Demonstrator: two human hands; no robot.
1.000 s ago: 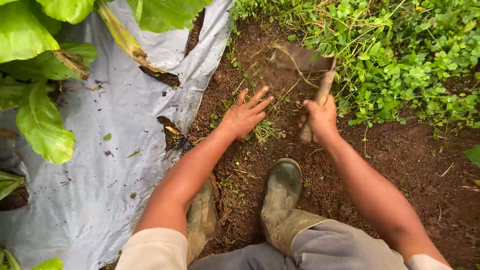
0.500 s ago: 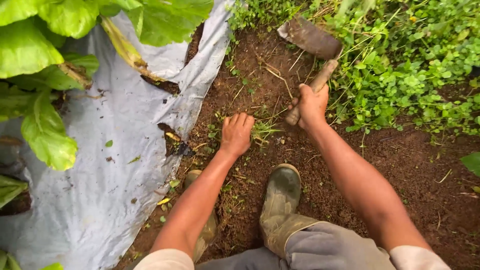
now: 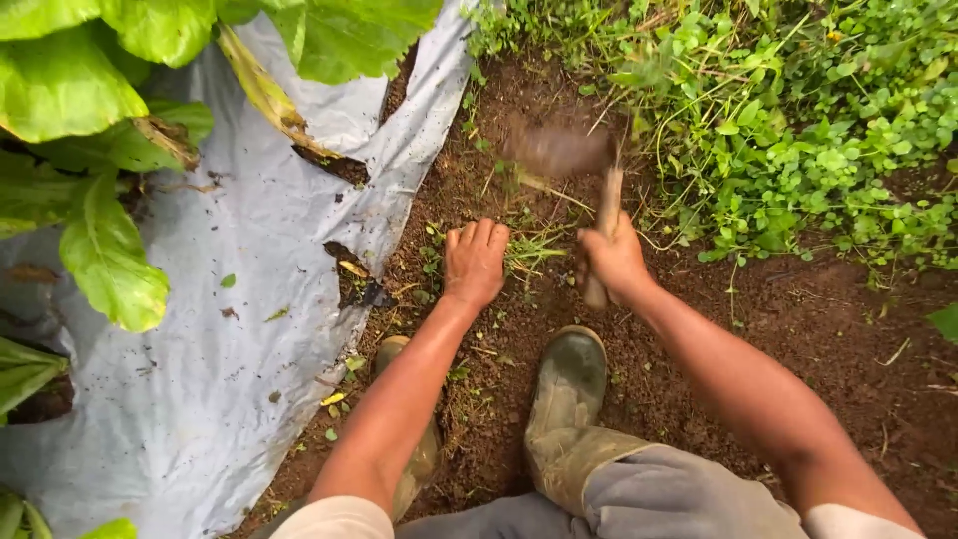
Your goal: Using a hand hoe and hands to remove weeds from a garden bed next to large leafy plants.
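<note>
Left hand [image 3: 473, 264] flat on the soil [image 3: 689, 369], fingers together, gripping nothing, resting just beside a small grass tuft [image 3: 534, 246]. Right hand [image 3: 614, 262] closed tight round the wooden handle of a hand hoe [image 3: 574, 165], blurred blade raised above the dirt, just beyond both hands. Muddy boots [image 3: 567, 384] planted below the hands. Grey plastic sheet [image 3: 200, 329] off to the left under broad green leaves [image 3: 70, 85]; weeds [image 3: 798, 120] crowding the right.

Bare brown soil [image 3: 858, 349] carries grey plastic sheeting [image 3: 200, 349], weeds [image 3: 798, 130] and muddy boots [image 3: 567, 379].
</note>
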